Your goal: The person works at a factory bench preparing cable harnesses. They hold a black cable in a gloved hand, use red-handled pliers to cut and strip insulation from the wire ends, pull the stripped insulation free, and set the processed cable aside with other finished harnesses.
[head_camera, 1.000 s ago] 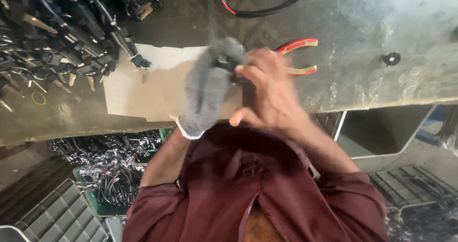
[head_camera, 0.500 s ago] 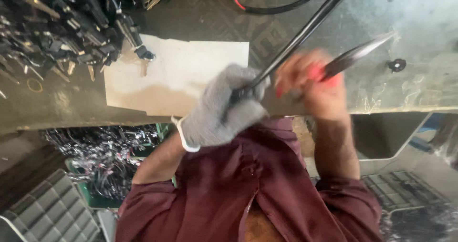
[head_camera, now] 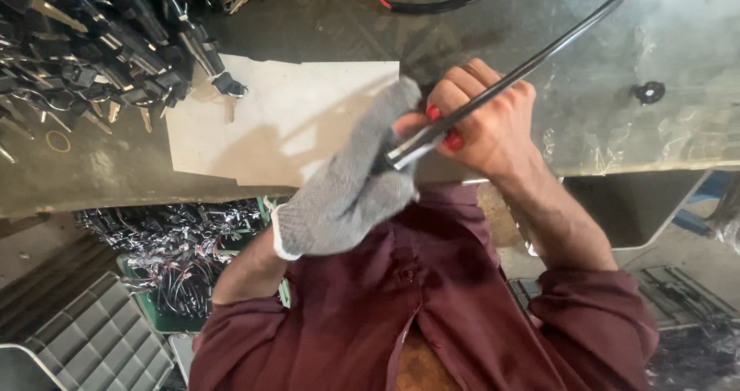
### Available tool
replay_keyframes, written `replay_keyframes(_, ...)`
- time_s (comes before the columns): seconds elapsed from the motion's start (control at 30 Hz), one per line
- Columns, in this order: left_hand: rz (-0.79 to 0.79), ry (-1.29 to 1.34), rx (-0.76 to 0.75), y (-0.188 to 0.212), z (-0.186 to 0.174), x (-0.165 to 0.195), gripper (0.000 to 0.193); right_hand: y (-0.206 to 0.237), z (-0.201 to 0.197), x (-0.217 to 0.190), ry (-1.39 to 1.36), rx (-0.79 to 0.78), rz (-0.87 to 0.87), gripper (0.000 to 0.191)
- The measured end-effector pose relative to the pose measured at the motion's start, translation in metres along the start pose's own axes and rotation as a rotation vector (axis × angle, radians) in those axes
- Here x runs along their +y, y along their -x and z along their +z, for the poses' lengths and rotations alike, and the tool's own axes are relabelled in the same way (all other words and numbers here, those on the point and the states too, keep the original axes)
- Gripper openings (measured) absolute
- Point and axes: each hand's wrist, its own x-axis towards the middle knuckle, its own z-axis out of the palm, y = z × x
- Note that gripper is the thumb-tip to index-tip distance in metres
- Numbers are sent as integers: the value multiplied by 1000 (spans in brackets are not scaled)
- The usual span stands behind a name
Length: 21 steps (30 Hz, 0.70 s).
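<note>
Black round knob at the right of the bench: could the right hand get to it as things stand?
Probably not right away: the right hand grips red-handled pliers on the black cable. The black knob lies on open bench, nothing between.

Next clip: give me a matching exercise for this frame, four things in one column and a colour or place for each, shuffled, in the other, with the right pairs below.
Things:
1. left hand
2. right hand
3. cardboard sheet
4. pile of black connectors

Descriptions:
A. bare, closed around red-handled pliers
B. pale and flat on the bench, beside the hands
C. in a grey knitted glove, at the end of the black cable
D. heaped at the far left of the bench

Pairs: 1-C, 2-A, 3-B, 4-D
</note>
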Motion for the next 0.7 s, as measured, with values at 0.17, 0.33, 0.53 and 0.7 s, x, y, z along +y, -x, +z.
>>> replay_keyframes(0.17, 34, -250, 133, 7, 9, -13, 73, 1, -5, -6, -195, 12, 38, 36)
replay_keyframes(0.33, 11, -520, 222, 15, 30, -33, 80, 11, -6, -19, -63, -32, 143, 42)
replay_keyframes(0.53, 162, -701, 269, 25, 35, -49, 78, 26, -12, -29, -76, -13, 188, 35)
replay_keyframes(0.7, 117, -805, 239, 25, 34, -62, 74, 32, -4, -33, -15, -73, 296, 31)
